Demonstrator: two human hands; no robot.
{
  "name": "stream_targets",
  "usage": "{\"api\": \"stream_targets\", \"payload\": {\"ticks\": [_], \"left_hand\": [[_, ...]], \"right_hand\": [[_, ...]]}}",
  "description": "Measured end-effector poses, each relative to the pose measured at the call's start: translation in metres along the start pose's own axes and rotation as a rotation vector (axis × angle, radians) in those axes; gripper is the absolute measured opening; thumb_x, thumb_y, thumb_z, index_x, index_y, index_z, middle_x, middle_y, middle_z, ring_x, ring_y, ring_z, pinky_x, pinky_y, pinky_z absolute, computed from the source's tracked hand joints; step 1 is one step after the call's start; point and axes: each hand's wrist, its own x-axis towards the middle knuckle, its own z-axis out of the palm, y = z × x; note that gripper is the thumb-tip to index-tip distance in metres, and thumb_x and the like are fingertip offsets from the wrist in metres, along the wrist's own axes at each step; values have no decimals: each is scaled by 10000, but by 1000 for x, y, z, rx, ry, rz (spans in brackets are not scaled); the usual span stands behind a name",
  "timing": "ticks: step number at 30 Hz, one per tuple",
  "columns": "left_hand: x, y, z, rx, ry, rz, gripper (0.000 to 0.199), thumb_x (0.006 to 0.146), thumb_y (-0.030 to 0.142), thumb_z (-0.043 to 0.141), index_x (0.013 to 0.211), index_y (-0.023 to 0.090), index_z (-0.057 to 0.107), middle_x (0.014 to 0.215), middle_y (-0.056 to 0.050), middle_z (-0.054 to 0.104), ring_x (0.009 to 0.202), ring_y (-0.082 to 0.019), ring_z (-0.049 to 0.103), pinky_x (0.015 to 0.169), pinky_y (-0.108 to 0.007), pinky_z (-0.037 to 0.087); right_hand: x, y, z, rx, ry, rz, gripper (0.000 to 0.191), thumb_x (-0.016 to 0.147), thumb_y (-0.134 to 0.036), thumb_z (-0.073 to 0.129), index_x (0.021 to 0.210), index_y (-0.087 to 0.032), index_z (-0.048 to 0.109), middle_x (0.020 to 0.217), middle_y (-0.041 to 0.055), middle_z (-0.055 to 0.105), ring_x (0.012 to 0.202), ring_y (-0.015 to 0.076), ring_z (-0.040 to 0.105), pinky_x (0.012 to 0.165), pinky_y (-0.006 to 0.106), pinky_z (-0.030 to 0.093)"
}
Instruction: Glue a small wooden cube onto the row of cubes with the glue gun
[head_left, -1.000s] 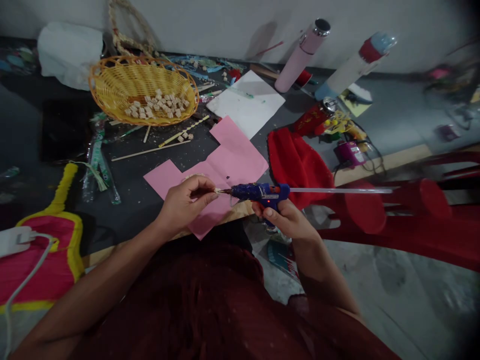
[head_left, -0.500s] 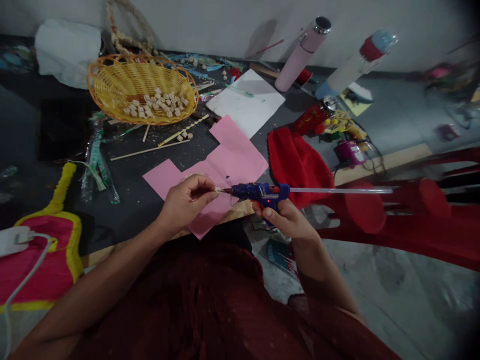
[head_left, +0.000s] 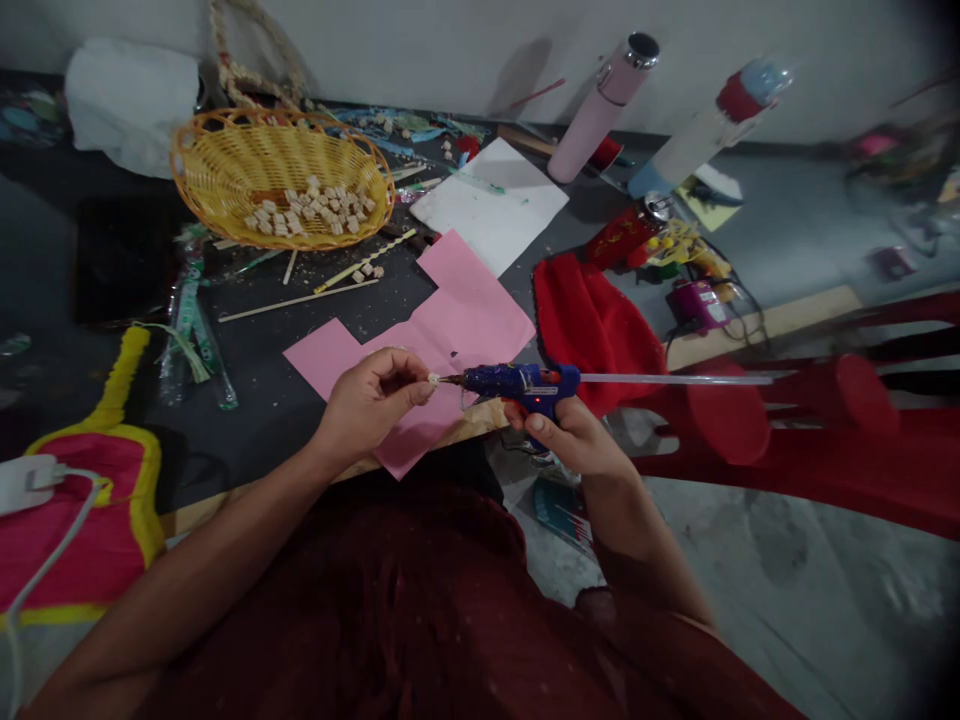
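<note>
Gripping in both hands [head_left: 379, 398] [head_left: 574, 438]: tiny pale piece [head_left: 433, 379] left, red-lit blue glue gun [head_left: 510, 380] right

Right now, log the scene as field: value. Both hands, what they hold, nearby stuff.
right_hand: right hand grips dark-blue plastic glue gun
gun_light: small red light lit
glue_stick: long translucent glue stick protrudes from gun's rear
left_hand: left hand pinches small pale piece at gun's tip
under_work: angular pink paper, on dark tabletop
basket: oval yellow wicker basket, holding small pale cubes
beside_paper: crumpled red cloth
</note>
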Motion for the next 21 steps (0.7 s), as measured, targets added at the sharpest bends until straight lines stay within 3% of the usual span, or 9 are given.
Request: {"api": "stream_targets", "payload": {"ticks": [8, 14, 18, 21], "left_hand": [[1, 2, 0, -85, 11, -41, 237, 749, 311, 849, 877, 177, 701, 815, 0, 710, 730, -115, 662, 701, -236, 554], [2, -1, 0, -164, 53, -42, 270, 715, 296, 887, 860, 178, 692, 810, -2, 719, 711, -113, 665, 675, -229, 559], [1, 2, 0, -211, 68, -39, 290, 691, 273, 903, 841, 177, 674, 826, -3, 724, 718, -114, 678, 691, -235, 576], [0, 5, 2, -228, 49, -36, 280, 694, 265, 897, 815, 175, 661, 796, 6, 710, 703, -107, 668, 683, -229, 570]], "right_hand": [[3, -1, 1, 39, -6, -3, 482, 1040, -639, 499, 924, -198, 658, 798, 13, 591, 694, 142, 498, 693, 286, 453], [6, -3, -1, 99, 19, 4, 472, 1018, -638, 550, 960, -195, 702, 865, 47, 656, 745, 159, 559, 682, 290, 475], [29, 3, -19, 213, 239, 133, 543, 925, -751, 621, 1020, -221, 690, 861, 38, 684, 716, 153, 609, 624, 271, 497], [69, 15, -44, 279, 443, 253, 612, 852, -834, 636, 877, -222, 655, 729, 6, 652, 611, 128, 593, 552, 246, 489]]}}
